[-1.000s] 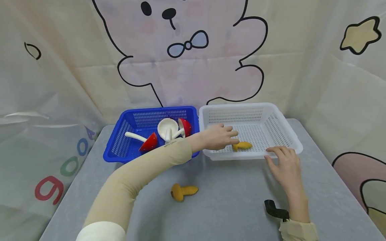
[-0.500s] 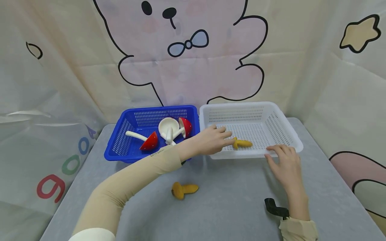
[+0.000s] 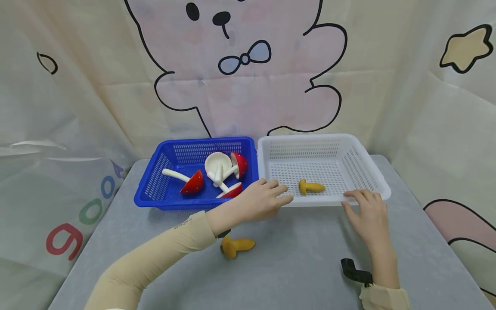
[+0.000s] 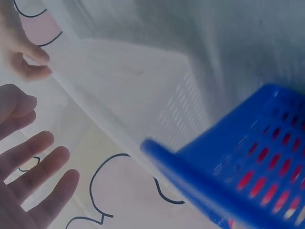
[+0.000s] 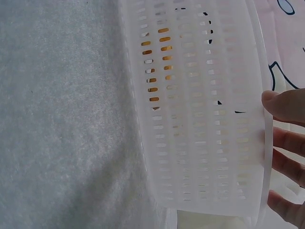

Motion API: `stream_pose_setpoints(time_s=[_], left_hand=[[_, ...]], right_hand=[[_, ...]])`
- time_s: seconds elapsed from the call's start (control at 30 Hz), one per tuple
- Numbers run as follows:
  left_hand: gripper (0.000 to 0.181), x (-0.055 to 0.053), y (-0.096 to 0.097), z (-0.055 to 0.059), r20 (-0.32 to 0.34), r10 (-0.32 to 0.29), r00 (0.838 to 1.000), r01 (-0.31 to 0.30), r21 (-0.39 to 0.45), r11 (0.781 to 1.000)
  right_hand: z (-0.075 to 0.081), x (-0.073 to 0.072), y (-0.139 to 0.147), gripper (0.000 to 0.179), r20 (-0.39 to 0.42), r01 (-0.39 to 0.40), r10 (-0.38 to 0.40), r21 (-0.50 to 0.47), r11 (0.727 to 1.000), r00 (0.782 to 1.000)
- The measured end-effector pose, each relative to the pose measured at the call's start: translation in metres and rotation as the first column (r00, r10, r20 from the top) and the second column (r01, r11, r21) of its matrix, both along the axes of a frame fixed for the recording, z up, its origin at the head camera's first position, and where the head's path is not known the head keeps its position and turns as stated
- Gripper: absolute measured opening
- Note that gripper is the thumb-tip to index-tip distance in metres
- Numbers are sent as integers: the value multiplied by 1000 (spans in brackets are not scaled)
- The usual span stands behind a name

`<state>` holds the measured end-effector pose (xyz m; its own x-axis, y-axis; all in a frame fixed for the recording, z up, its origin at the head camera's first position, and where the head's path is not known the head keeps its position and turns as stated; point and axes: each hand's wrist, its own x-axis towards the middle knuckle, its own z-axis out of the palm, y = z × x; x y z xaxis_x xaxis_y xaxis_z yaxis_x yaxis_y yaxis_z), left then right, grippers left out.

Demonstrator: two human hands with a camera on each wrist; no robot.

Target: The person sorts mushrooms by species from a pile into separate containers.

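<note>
In the head view my left hand (image 3: pixel 261 200) is over the near left corner of the white basket (image 3: pixel 329 172), fingers extended and holding nothing; the left wrist view agrees. My right hand (image 3: pixel 368 215) grips that basket's near rim at the right, thumb outside and fingers over the edge in the right wrist view. One yellow toy mushroom (image 3: pixel 312 187) lies inside the white basket. A second yellow mushroom (image 3: pixel 241 245) lies on the table below my left forearm. Several red-capped toy mushrooms (image 3: pixel 193 183) with white stems lie in the blue basket (image 3: pixel 153 201).
Both baskets stand side by side towards the back of the grey table (image 3: pixel 294 267). A curtain (image 3: pixel 248 99) with cartoon drawings hangs behind and at the sides. A black bent piece (image 3: pixel 354 272) sits at my right wrist.
My left hand has drawn back leftward and nearer from above the yellow mushroom in the white basket, uncovering it. My right hand stays on the rim.
</note>
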<state>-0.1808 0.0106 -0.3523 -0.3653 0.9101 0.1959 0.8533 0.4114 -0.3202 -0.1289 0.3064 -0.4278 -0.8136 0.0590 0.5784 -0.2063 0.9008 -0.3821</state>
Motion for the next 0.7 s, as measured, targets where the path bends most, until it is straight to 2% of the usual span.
stream_pose_setpoints(time_s=[0.23,0.43,0.7], left_hand=[[37,14,-12,-15,58,24,998,-26,37,999],[42,24,-25,-24,140,73,987,-81,49,996],[38,35,-41,-38,276,151,949,-187,108,976]], right_hand=[[1,0,-1,25,-4,4,-4,3,1000,1000],[2,0,-3,25,-3,3,-3,7,1000,1000],[0,0,-2,25,5,7,-7,13,1000,1000]])
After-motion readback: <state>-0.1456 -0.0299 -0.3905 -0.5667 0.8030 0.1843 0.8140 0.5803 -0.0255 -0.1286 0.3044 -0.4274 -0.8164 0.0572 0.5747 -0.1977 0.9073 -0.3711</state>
